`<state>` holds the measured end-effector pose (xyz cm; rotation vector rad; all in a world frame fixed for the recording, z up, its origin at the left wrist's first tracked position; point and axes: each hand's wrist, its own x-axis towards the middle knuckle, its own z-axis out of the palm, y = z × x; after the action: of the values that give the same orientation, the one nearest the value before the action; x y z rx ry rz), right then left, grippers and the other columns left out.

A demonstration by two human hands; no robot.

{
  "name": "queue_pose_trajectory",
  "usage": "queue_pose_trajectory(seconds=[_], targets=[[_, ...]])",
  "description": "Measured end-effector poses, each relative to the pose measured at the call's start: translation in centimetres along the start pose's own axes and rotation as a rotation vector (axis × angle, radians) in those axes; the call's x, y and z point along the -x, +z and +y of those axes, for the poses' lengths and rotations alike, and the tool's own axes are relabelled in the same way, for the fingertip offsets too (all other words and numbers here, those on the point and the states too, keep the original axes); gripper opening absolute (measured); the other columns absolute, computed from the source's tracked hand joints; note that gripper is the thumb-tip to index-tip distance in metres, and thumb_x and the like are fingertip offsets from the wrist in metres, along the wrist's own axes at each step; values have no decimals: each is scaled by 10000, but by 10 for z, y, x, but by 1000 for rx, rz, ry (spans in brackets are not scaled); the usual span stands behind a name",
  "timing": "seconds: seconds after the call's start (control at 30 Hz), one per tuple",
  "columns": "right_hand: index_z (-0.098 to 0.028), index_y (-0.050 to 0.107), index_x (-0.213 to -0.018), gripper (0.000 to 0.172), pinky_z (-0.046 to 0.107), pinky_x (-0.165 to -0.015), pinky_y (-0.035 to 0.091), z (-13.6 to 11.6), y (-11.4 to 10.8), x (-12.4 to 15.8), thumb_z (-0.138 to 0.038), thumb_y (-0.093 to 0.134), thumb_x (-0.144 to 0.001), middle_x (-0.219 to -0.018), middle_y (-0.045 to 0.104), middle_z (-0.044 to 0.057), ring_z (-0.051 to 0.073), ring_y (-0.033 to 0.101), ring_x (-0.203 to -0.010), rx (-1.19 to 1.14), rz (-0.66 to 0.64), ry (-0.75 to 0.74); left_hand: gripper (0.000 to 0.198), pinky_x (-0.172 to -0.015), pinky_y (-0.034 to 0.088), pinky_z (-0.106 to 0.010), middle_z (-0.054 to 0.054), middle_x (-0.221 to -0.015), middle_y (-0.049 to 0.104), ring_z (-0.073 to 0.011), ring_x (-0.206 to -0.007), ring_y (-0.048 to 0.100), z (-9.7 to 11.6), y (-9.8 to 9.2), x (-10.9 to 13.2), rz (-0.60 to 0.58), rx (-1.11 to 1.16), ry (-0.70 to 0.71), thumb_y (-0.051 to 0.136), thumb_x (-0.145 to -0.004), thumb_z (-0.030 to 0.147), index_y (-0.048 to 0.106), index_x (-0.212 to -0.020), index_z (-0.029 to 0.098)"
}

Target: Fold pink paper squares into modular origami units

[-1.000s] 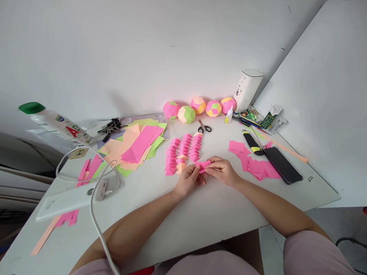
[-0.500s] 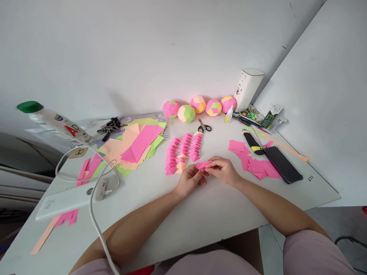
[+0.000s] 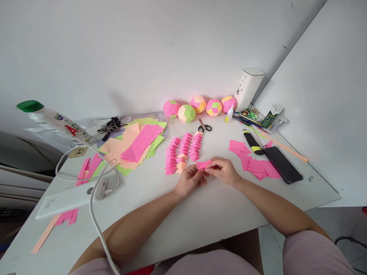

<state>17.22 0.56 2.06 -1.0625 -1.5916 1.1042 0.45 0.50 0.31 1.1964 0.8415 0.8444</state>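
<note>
Between both hands is a small folded piece of pink paper (image 3: 203,164), held above the table's middle. My left hand (image 3: 189,181) pinches its left and lower side. My right hand (image 3: 225,170) grips its right end between thumb and fingers. Just beyond the hands stand three rows of folded paper units (image 3: 185,147), mostly pink with a few peach ones. Right of my right hand lie loose pink paper squares (image 3: 256,168), scattered and overlapping. Part of the held paper is hidden by the fingers.
Several paper balls (image 3: 186,114) line the wall, near scissors (image 3: 204,126) and a glue bottle (image 3: 228,114). A utility knife (image 3: 252,142) and black phone (image 3: 282,164) lie right. Left are coloured sheets (image 3: 137,145), keys (image 3: 111,126), a white bottle (image 3: 61,124), and a power bank (image 3: 65,200) with a cable.
</note>
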Motion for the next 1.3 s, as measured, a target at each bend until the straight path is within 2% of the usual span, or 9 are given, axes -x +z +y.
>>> queue_pose_trajectory(seconds=[0.47, 0.57, 0.7, 0.77, 0.83, 0.9, 1.03, 1.13, 1.3], targets=[[-157, 638, -693, 185, 257, -483, 484, 2, 0, 1, -333, 647, -748, -646, 580, 17, 111, 532, -520, -16, -4, 65, 333, -456, 412, -229, -87, -849, 696, -111, -514, 592, -2, 1, 1, 21, -50, -2, 542, -795, 478, 516, -752, 148], [-160, 588, -809, 184, 254, -497, 481, 3, 0, 0, -326, 640, -750, -648, 591, 1, 109, 541, -525, -72, 15, 121, 325, -457, 412, -233, -82, -852, 695, -109, -506, 592, -1, 1, 1, 26, -37, 7, 542, -797, 469, 532, -762, 146], [-196, 464, -1029, 391, 246, -503, 467, 6, 0, -2, -328, 667, -723, -708, 600, -29, 94, 538, -505, -141, 41, 202, 322, -455, 410, -244, -56, -762, 691, -112, -482, 581, 2, 2, 0, 59, 14, 8, 568, -779, 467, 519, -736, 151], [-181, 504, -971, 328, 240, -503, 449, 7, -1, -2, -362, 647, -739, -698, 599, -23, 95, 529, -515, -149, -25, 229, 323, -454, 402, -243, -29, -652, 668, -113, -469, 570, 4, 2, 0, 63, 26, 2, 571, -778, 465, 504, -716, 155], [-161, 547, -819, 258, 236, -498, 430, 7, -1, -2, -402, 617, -760, -672, 595, -12, 97, 516, -524, -144, -91, 246, 320, -453, 398, -241, -10, -569, 637, -117, -464, 566, 4, 2, 0, 56, 18, -2, 564, -784, 463, 506, -726, 154], [-155, 542, -713, 279, 231, -493, 416, 6, -2, -2, -421, 601, -771, -646, 590, -9, 95, 501, -520, -135, -111, 257, 320, -452, 400, -240, -17, -590, 645, -119, -474, 572, 3, 2, 0, 50, -1, -5, 558, -788, 465, 513, -746, 151], [-149, 546, -690, 292, 230, -492, 426, 5, -2, -1, -424, 610, -766, -609, 577, -10, 96, 505, -516, -117, -85, 278, 324, -454, 414, -238, -58, -761, 686, -117, -502, 591, 1, 1, 0, 43, -32, -7, 554, -788, 470, 510, -745, 152], [-147, 551, -677, 307, 232, -490, 443, 5, -2, -1, -436, 617, -757, -595, 576, -7, 100, 518, -513, -94, -76, 287, 328, -456, 421, -237, -65, -804, 691, -120, -514, 597, 0, 1, 0, 38, -42, -8, 550, -787, 479, 522, -761, 153], [-148, 549, -645, 326, 234, -489, 448, 2, -2, -1, -449, 621, -748, -563, 579, -8, 101, 525, -491, -71, -65, 291, 354, -445, 408, -235, -40, -647, 668, -115, -468, 563, 0, 1, 1, 36, -100, -28, 552, -782, 494, 570, -757, 141]])
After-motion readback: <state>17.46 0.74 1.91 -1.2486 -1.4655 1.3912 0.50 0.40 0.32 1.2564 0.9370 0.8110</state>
